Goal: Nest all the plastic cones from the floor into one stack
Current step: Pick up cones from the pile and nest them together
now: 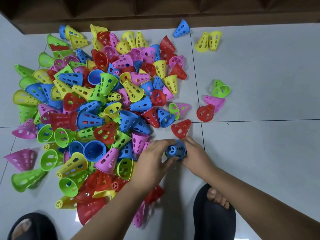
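Hands meet low over the floor (259, 75), just ahead of the slippers (214, 220): left hand (154, 154) and right hand (196, 153) both curl their fingers round one blue cone (175, 150), its tip toward the camera. Whether other cones are nested beneath it cannot be told. For a clean nest, keep the axes aligned and press straight, so the rims seat without jamming. The red cone (181, 129), just beyond the hands, is the nearest next pick. The pile (97, 101) lies farther left, and strays (220, 88) rest well apart at right, toward the wooden base (121, 21).
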Demonstrator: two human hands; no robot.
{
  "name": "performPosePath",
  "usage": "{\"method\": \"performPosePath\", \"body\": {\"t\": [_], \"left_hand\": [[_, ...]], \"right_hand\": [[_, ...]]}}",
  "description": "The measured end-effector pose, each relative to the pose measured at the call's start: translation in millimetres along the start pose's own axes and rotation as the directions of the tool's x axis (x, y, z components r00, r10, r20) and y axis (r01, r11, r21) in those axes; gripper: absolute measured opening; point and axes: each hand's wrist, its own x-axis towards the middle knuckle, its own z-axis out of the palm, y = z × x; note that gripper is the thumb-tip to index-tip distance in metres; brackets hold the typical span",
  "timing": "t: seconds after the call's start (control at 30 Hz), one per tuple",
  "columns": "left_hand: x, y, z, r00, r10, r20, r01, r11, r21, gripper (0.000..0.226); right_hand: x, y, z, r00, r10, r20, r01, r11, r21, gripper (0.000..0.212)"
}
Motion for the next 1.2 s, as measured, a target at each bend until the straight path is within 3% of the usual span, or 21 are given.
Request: {"method": "performPosePath", "body": {"t": [0.1, 0.17, 0.33, 0.43, 0.57, 0.67, 0.73, 0.87, 1.03, 1.2], "left_hand": [[2.6, -6.2, 8.8, 0.999, -0.006, 0.048, 0.005, 1.000, 0.011, 0.050], [3.2, -12.4, 14.1, 0.996, -0.009, 0.089, 0.006, 0.999, 0.035, 0.051], [4.0, -20.8, 27.9, 0.990, -0.032, 0.136, 0.016, 0.993, 0.117, 0.049], [5.5, -19.3, 26.8, 0.989, -0.028, 0.146, 0.010, 0.992, 0.126, 0.051], [7.2, -14.7, 5.9, 0.998, 0.010, 0.060, -0.018, 0.991, 0.136, 0.059], [12.5, -22.3, -8.3, 0.994, 0.001, -0.110, 0.031, 0.957, 0.288, 0.046], [16.9, -35.7, -13.4, 0.984, -0.060, -0.170, 0.125, 0.907, 0.402, 0.051], [21.0, -59.5, -19.2, 0.984, -0.160, -0.081, 0.179, 0.851, 0.493, 0.068], [24.2, -70.4, -18.6, 0.987, -0.160, 0.005, 0.133, 0.836, 0.532, 0.051], [30.5, -74.7, -18.7, 0.991, -0.121, -0.062, 0.136, 0.895, 0.425, 0.036]], "right_hand": [[-1.8, 4.6, -9.9, 0.999, -0.013, 0.032, 0.013, 1.000, 0.024, 0.036], [-4.1, 9.7, -16.4, 0.999, -0.034, -0.038, 0.034, 0.999, 0.000, 0.034], [-1.5, 6.4, -35.2, 0.923, -0.196, -0.332, 0.101, 0.954, -0.282, 0.028], [11.8, 5.0, -39.3, 0.930, -0.222, -0.294, 0.112, 0.931, -0.348, 0.042], [29.4, 9.0, -30.8, 0.969, -0.162, -0.189, 0.080, 0.921, -0.382, 0.042], [33.9, 12.4, -25.8, 0.985, -0.099, -0.144, 0.037, 0.925, -0.379, 0.041], [34.4, 15.2, -24.6, 0.989, -0.057, -0.138, 0.003, 0.930, -0.368, 0.038], [33.2, 16.7, -27.0, 0.993, 0.038, -0.109, -0.068, 0.953, -0.295, 0.043], [22.4, 5.5, -25.0, 0.978, 0.174, -0.115, -0.190, 0.970, -0.149, 0.060], [19.6, 1.8, -20.0, 0.961, 0.236, -0.146, -0.248, 0.966, -0.075, 0.041]]}}
